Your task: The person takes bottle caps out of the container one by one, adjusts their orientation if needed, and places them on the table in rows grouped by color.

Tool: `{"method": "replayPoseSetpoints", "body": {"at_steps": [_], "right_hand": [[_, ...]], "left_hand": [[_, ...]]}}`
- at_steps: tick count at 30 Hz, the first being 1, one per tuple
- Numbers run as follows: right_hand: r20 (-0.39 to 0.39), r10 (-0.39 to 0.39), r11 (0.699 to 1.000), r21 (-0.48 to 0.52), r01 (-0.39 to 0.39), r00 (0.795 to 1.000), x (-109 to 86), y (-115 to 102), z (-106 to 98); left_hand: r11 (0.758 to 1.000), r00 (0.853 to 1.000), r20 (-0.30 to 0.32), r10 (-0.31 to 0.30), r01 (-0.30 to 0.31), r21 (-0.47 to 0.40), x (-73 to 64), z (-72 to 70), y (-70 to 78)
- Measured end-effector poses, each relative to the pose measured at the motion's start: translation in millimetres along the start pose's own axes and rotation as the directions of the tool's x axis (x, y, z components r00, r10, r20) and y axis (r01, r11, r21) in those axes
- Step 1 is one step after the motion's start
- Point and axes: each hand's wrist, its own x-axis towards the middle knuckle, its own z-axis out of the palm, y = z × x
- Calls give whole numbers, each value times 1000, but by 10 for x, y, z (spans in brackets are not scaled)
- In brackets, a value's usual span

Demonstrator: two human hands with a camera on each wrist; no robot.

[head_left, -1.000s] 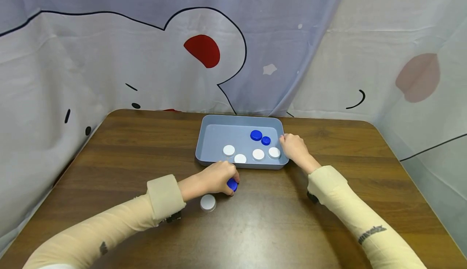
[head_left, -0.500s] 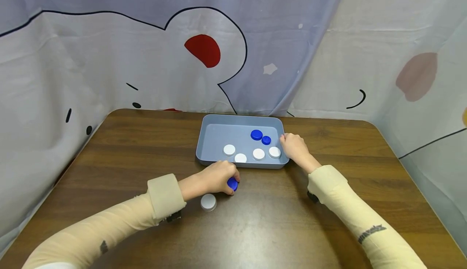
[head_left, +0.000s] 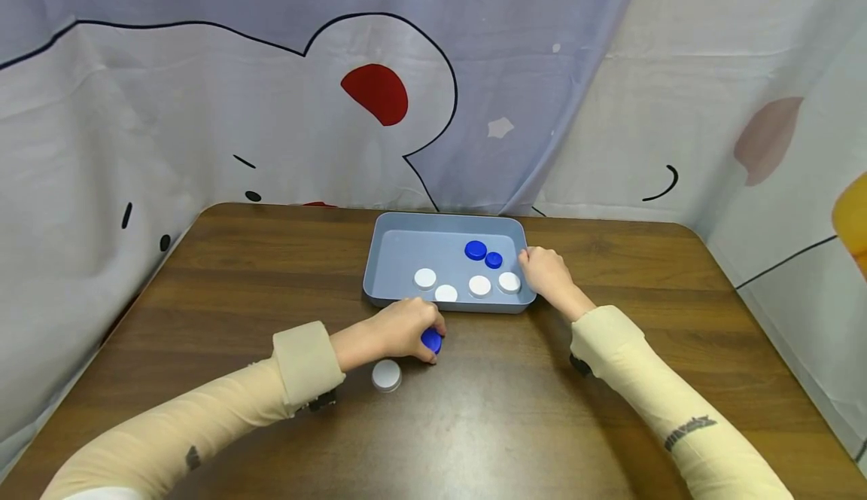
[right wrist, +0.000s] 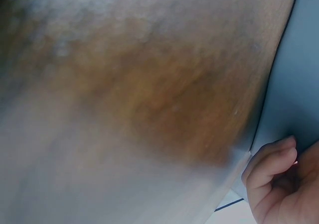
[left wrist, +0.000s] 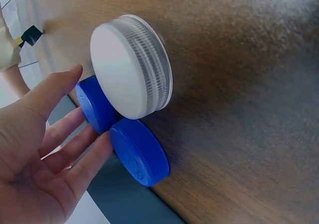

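Observation:
In the head view my left hand reaches over the table in front of the grey-blue tray. Its thumb and fingers pinch a blue bottle cap by the sides. A second blue cap stands close by the fingertips in the left wrist view; the hand hides it from the head camera. Beside them on the wood is a larger white lid with a ribbed side. My right hand grips the tray's right rim with curled fingers.
Two blue caps lie in the right part of the tray, and several white caps sit along its near side. The brown wooden table backs onto a printed curtain.

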Motion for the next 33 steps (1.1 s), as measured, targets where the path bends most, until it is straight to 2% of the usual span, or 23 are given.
{"method": "replayPoseSetpoints", "body": {"at_steps": [10, 24, 33], "right_hand": [[2, -4, 1000, -3, 4, 1000, 8, 14, 13], [3, 8, 1000, 3, -8, 1000, 8, 18, 11], [1, 9, 1000, 3, -9, 1000, 11, 13, 11]], "left_hand": [[999, 1000, -14, 21, -21, -26, 12, -57, 4], [998, 999, -34, -16, 14, -54, 29, -228, 62], [999, 997, -62, -43, 41, -33, 62, -352, 23]]}}
